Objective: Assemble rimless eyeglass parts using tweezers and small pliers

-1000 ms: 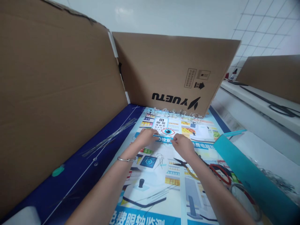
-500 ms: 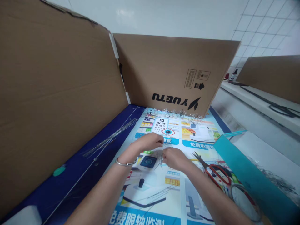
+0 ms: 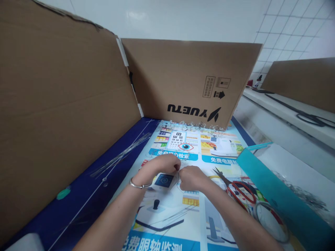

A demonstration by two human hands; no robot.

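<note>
Our left hand [image 3: 159, 165] and right hand [image 3: 192, 177] meet over a printed poster [image 3: 188, 218], with the knuckles close together just below its blue banner. The fingers of both hands are closed in a pinch on a thin wire [image 3: 178, 178], which curves down from between them; the fingertips themselves are mostly hidden. A metal bangle [image 3: 140, 183] circles our left wrist.

Just right of our right hand, red-handled scissors [image 3: 239, 191] lie on the poster, their blades pointing up and left. Below them sits a wire ring [image 3: 272, 221], beside a teal folder [image 3: 272, 188] along the poster's right edge. To the left, a bundle of straight wires [image 3: 120, 157] lies on a blue mat [image 3: 78, 205]. Tangled wire scraps [image 3: 193, 125] line the poster's far edge, against a cardboard panel [image 3: 193, 76] printed YUETU. A second cardboard panel [image 3: 62, 104] stands along the left.
</note>
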